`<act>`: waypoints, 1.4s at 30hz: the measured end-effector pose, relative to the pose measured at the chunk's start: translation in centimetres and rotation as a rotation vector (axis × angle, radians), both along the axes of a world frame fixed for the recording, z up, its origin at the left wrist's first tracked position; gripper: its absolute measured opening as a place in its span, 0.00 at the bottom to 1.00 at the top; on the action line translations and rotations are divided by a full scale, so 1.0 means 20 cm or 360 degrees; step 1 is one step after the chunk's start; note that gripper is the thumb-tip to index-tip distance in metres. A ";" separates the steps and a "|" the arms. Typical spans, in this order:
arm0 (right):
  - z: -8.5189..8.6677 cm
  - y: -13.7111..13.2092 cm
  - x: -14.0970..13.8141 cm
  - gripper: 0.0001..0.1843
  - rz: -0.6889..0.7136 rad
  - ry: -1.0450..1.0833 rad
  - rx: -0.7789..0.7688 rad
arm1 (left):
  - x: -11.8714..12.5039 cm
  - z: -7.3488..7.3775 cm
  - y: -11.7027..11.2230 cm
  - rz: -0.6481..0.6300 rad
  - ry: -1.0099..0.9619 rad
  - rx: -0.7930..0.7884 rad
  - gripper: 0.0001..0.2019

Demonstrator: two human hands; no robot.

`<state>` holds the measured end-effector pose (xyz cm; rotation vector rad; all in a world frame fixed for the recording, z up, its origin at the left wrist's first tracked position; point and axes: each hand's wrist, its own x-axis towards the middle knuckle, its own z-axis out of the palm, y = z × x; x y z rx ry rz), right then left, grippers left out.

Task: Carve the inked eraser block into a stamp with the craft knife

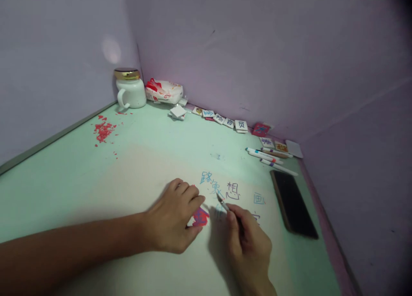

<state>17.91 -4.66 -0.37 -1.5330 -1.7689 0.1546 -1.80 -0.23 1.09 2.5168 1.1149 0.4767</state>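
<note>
My right hand (249, 244) grips a slim craft knife (223, 202) like a pen, its pointed blade aimed up and to the left above the paper. Beside it, my left hand (178, 214) is curled over a small red piece with purple marks (200, 217), thumb and fingertips at its edges. The palm and fingers hide part of that piece. The blade is apart from it. Underneath lies a large pale sheet (154, 171) bearing blue and purple handwritten characters (232, 191).
Red shavings (103, 132) lie at the left. A white mug with a gold lid (131, 92) and a tissue pack (164, 91) stand in the corner. Lettered tiles (229, 123) line the wall. Several pens (268, 156) and a phone (293, 203) are at the right.
</note>
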 end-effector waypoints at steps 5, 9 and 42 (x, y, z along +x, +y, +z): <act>-0.04 0.01 0.00 0.10 -0.0126 0.0072 0.0006 | 0.00 0.00 0.01 -0.0056 0.0059 -0.0014 0.16; -0.03 0.00 -0.02 0.12 -0.0135 0.0038 -0.0048 | 0.01 0.04 0.02 -0.0060 0.0201 -0.0046 0.16; 0.09 -0.09 -0.17 0.13 -0.0108 -0.0633 -0.0060 | -0.16 -0.04 0.02 -0.0030 -0.0276 0.0136 0.17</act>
